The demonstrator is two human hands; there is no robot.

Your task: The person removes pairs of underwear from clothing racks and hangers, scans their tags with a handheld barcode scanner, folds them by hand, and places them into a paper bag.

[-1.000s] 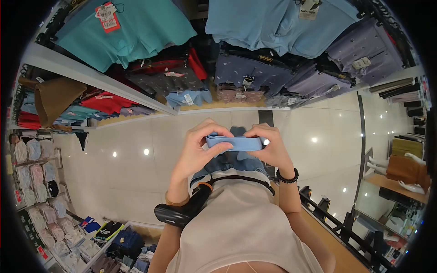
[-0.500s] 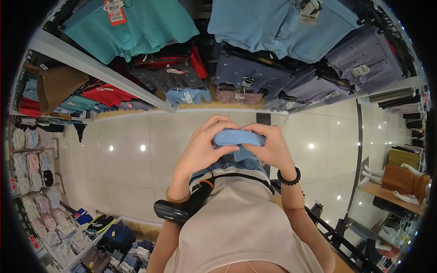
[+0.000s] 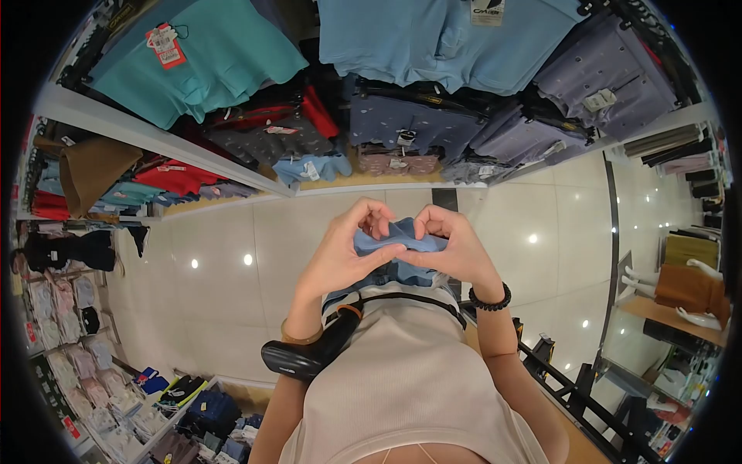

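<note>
At waist height, a light-blue garment [image 3: 420, 243] with a smooth band is held between both of my hands. My left hand [image 3: 334, 251] closes on its left end, thumb along the near side and fingers curled over the top. Gripping the right end is my right hand [image 3: 461, 249], its fingers bent and the thumb pressed on the near edge. The band's upper edge is folded, with darker blue cloth showing at the middle. A black handheld device [image 3: 305, 357] with an orange ring hangs by my left forearm and touches nothing in my fingers.
Ahead, teal shorts [image 3: 201, 62] and light-blue shorts [image 3: 448, 46] hang on a rack above several other garments. White shelf frames [image 3: 166, 139] border it. Packaged goods [image 3: 81, 363] line the left. Mannequin parts [image 3: 684, 282] stand on the right, near a black metal frame [image 3: 576, 387].
My fingers have curled inward over the band, turning its upper edge and exposing darker cloth. The view has shifted slightly, so the hanging shorts sit further left and higher.
</note>
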